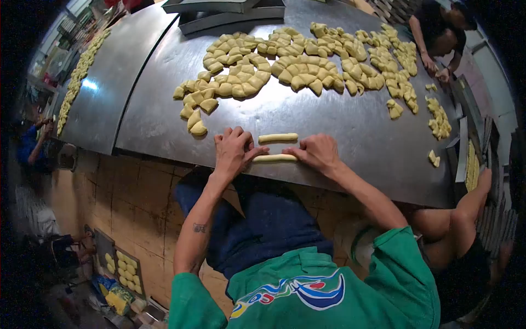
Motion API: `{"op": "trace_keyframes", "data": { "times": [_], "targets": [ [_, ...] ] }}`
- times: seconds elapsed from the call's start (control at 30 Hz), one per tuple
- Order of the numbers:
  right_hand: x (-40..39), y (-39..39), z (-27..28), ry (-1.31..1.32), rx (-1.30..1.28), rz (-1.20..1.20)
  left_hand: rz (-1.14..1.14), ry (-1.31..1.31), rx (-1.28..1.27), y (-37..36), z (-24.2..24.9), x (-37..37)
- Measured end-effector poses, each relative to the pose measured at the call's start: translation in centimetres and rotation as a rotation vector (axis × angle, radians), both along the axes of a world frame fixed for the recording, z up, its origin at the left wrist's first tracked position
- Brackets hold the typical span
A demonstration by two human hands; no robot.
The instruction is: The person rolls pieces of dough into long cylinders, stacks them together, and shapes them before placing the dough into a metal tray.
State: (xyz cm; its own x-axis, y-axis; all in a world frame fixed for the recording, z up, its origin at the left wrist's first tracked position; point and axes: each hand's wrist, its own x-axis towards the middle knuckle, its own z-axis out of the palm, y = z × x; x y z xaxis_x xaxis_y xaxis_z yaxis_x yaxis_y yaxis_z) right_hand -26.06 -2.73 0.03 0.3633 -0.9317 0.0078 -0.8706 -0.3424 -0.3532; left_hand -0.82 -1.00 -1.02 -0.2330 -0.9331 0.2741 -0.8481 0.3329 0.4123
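Observation:
Close to the near edge of the metal table, a thin pale-yellow dough roll (275,158) lies level between both hands. My left hand (233,152) has its fingers curled, with the thumb at the roll's left end. On the opposite end, my right hand (319,153) is closed, its thumb against the dough. A second, slightly thicker dough roll (278,137) lies parallel just beyond, touched by neither hand. Farther up the table spread many cut dough pieces (246,74), some joined in curved clusters. The undersides of my fingers are partly hidden.
Stacked metal trays (230,19) sit at the table's far edge. More dough pieces (438,118) lie at the right. A co-worker (438,33) works at the far right corner; another person's arm (474,200) reaches along the right side. A dough row (82,77) lines the left table.

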Motion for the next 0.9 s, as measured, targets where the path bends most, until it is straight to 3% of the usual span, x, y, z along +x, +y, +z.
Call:
{"op": "trace_keyframes", "data": {
  "times": [0.17, 0.23, 0.27, 0.3, 0.37, 0.43, 0.5, 0.53, 0.6, 0.63, 0.7, 0.9],
  "targets": [
    [-0.4, -0.3, -0.3, 0.030, -0.048, 0.025, -0.030, 0.004, -0.005, 0.4, 1.0, 0.6],
    [-0.8, 0.3, -0.4, -0.264, -0.010, 0.011, -0.162, 0.334, 0.316, 1.6, 2.3, 1.4],
    [-1.3, 1.1, -0.1, -0.258, -0.054, 0.118, -0.204, 0.416, 0.352, 2.5, 2.9, 1.3],
    [-0.9, 1.9, -0.4, -0.264, -0.051, 0.124, -0.196, 0.412, 0.353, 2.8, 2.9, 1.0],
    [0.0, 3.5, -1.0, -0.236, -0.323, 0.230, -0.243, 0.400, 0.283, 3.4, 2.8, 0.6],
    [-0.1, 3.3, -1.7, -0.171, -0.371, 0.261, -0.213, 0.326, 0.287, 2.9, 3.6, 0.5],
    [-1.5, 2.9, -1.2, -0.480, 0.005, 0.218, -0.284, 0.323, 0.498, 2.3, 5.0, 1.3],
    [-1.6, 2.5, -0.9, -0.484, 0.009, 0.224, -0.264, 0.370, 0.482, 2.1, 5.0, 1.6],
    [-1.7, 1.1, -0.5, -0.941, 0.284, -0.008, -0.171, 0.492, 0.429, 0.8, 4.1, 0.8],
    [-1.4, -0.2, -1.2, -0.943, 0.282, 0.003, -0.083, 0.613, 0.365, -0.2, 3.3, 0.4],
    [-0.4, -2.2, -2.6, -0.864, -0.126, -0.040, -0.091, 0.642, 0.295, -1.7, 1.5, -0.1],
    [-0.3, -2.3, -2.9, -0.673, -0.162, -0.025, 0.011, 0.538, 0.296, -1.9, 0.6, -0.8]
  ]
}}
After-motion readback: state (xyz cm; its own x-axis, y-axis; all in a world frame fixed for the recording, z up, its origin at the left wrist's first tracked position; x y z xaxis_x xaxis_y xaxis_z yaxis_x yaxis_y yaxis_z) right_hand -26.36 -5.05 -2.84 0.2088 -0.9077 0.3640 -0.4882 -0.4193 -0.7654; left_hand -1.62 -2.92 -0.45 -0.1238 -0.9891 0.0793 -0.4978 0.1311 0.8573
